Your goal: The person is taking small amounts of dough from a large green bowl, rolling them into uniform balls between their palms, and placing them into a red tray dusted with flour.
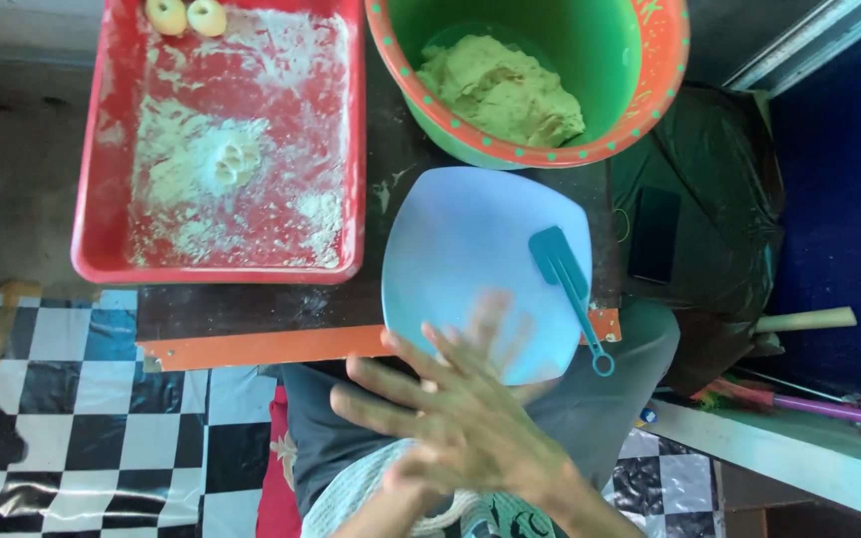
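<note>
Pale blue plate [470, 254], squarish with rounded corners, lying at the near edge of the dark surface [251, 311] and overhanging its orange-trimmed rim toward the person's lap. Head view: a teal spatula [570, 289] lies on the plate's right side, its handle running off the near right corner. The two hands are pressed together just below the plate. The right hand [460, 413] lies on top, fingers [391, 361] spread wide and blurred, their tips over the plate's near rim. The left hand [406, 488] is mostly hidden beneath it, so the set of its fingers cannot be told; whether anything lies between the palms cannot be told either. At the far edge of the surface, just beyond the plate, stands a green bucket [640, 70] with an orange rim holding a mass of pale dough [500, 90]. To its left is a red tray [92, 199] dusted with flour [201, 164], with two ring-shaped dough pieces [186, 15] at its far left corner. A dark phone [655, 234] lies right of the plate.
</note>
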